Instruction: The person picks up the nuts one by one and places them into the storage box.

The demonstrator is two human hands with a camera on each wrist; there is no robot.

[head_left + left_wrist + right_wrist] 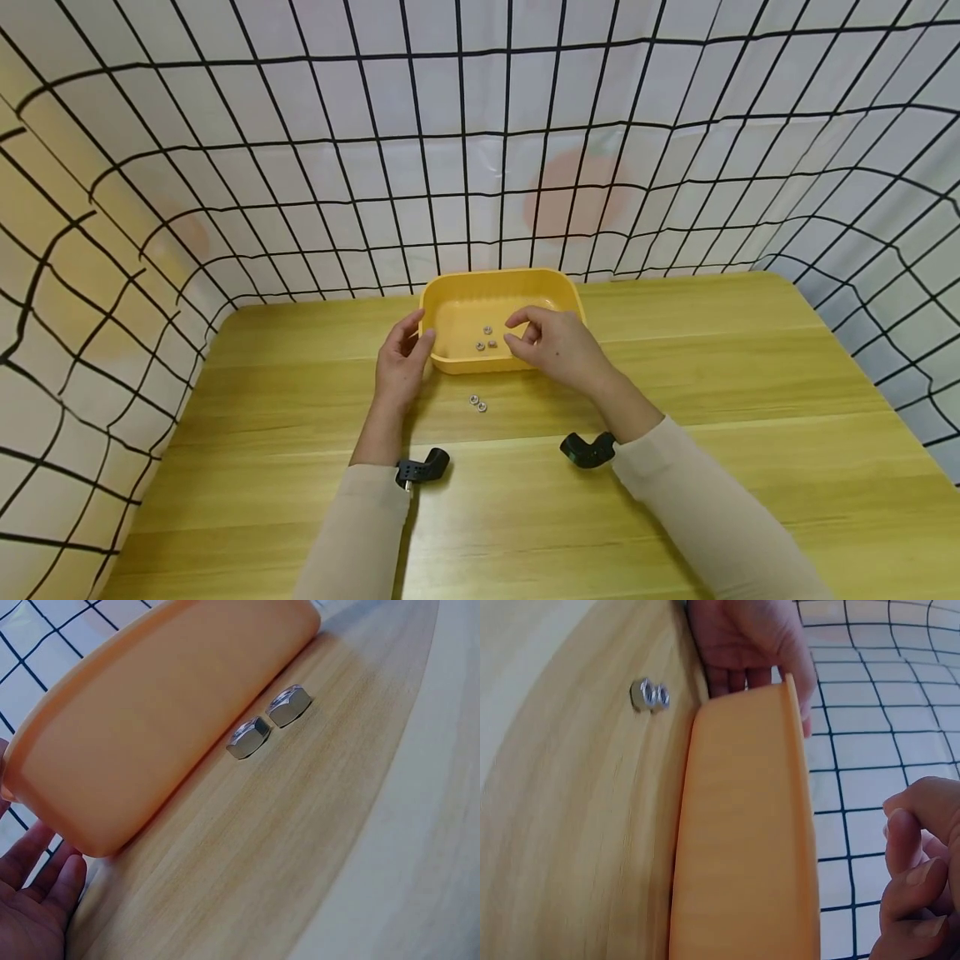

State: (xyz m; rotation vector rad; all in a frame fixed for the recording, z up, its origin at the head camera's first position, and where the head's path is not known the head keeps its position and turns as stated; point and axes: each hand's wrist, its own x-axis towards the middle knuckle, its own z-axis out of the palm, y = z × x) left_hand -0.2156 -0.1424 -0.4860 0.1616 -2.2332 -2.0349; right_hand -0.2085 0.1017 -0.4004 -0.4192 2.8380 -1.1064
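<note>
A shallow yellow tray stands at the table's back edge, with three metal hex nuts on its floor. My left hand holds the tray's left end, one digit reaching over the rim and the others against the outer wall. Above the tray's right half, my right hand has thumb and index tips slightly apart. Nothing is plainly visible between those tips; its other fingers are curled in the right wrist view. Two more hex nuts lie side by side on the wood in front of the tray.
A wooden table carries everything. Black wire mesh stands behind the tray and along both sides, with a pale printed sheet beyond it. Black mounts sit on both wrists.
</note>
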